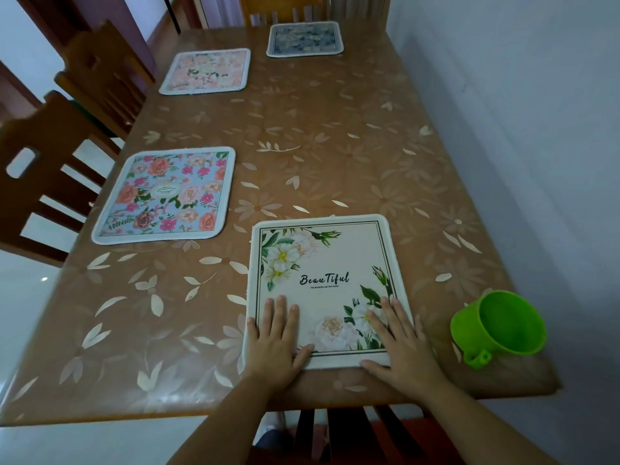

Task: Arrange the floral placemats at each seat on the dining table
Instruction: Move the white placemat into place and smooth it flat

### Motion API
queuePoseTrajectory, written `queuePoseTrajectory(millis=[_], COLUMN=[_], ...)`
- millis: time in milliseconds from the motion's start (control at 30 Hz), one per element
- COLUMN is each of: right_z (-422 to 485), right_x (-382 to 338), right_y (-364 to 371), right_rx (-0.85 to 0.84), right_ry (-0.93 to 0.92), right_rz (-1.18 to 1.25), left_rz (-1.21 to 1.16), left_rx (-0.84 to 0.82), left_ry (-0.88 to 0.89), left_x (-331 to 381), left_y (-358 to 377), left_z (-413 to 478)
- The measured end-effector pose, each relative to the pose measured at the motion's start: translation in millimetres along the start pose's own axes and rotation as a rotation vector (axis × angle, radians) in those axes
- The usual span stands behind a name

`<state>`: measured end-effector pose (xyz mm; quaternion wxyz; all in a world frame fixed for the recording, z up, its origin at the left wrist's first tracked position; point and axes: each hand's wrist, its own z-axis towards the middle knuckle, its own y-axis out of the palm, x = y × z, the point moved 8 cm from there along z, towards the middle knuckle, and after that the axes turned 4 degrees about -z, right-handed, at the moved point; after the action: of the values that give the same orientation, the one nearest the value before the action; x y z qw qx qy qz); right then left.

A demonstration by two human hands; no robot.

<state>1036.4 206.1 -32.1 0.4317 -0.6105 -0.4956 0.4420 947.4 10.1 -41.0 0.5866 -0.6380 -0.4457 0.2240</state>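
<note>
- L hand (273, 344): palm down, laid flat. Fingers (281, 310) straight & close together, pointing away from the body. L thumb (303, 351) sticks out toward the inside.
- R hand (401, 344): same deal, palm down & flat, fingers straight but angled a bit leftward. R thumb (370, 364) spread toward the other hand.
- Hands side by side w/ a gap between, not touching each other.
- L forearm (218, 427) & R forearm (469, 427) both bare, coming up from the bottom edge and converging. Wrists approx straight.

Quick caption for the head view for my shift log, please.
Left hand and right hand flat on the cream placemat; three more placemats set, green cup to its right.
</note>
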Motion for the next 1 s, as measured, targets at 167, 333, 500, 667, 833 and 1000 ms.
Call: queuePoseTrajectory(millis=[167,333,500,667,833,1000], right_z=[3,9,8,-4,-21,-50], right_x=[-5,-26,-65,-119,-184,-264], right_y=[-3,-28,-77,-123,-146,-161], right_rx=[-0.01,0.086,0.238,0.412,0.441,0.528], right_ry=[-0.011,-0.007,-0.032,-0.092,-0.141,-0.162], right_rz=[0.009,0.096,0.167,0.143,0.145,0.181], left_rz=[0.042,0.095,0.026,0.013,0.016,-0.008], left_rx=[-0.07,-0.02,0.172,0.414,0.493,0.562], left_ry=[-0.026,0.012,0.012,0.014,-0.061,-0.079], left_x=[6,20,25,5,-38,-84], left_y=[9,-16,-81,-138,-165,-185], left_z=[-4,-3,-19,-66,-121,-181])
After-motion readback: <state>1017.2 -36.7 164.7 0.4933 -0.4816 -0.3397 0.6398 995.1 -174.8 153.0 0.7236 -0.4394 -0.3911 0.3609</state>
